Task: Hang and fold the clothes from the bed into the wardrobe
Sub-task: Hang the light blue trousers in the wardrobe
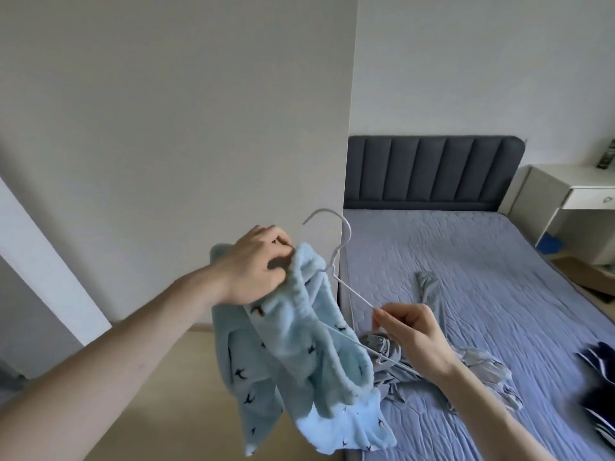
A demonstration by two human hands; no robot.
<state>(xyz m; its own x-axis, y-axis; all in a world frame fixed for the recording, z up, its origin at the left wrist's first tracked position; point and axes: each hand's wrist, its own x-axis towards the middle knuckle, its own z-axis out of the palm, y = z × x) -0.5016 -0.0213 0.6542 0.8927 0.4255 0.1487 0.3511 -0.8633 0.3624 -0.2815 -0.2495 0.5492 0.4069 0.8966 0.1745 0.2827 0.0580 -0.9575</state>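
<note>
Centre frame: left hand (258, 264) grips waistband of blue fleece garment (299, 354); right hand (411, 337) pinches white wire hanger (346, 287) arm. Advice: feed arm fully through waistband, level before hanging.

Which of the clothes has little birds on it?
The fluffy light blue garment, held up in the left hand. The grey garment and the dark striped one on the bed show no birds.

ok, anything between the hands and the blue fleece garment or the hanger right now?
Nothing visible. The left hand already grips the light blue fleece garment at its collar, and the right hand pinches the white wire hanger by its arm. The wardrobe opening is not in view, so that path cannot be judged.
</note>
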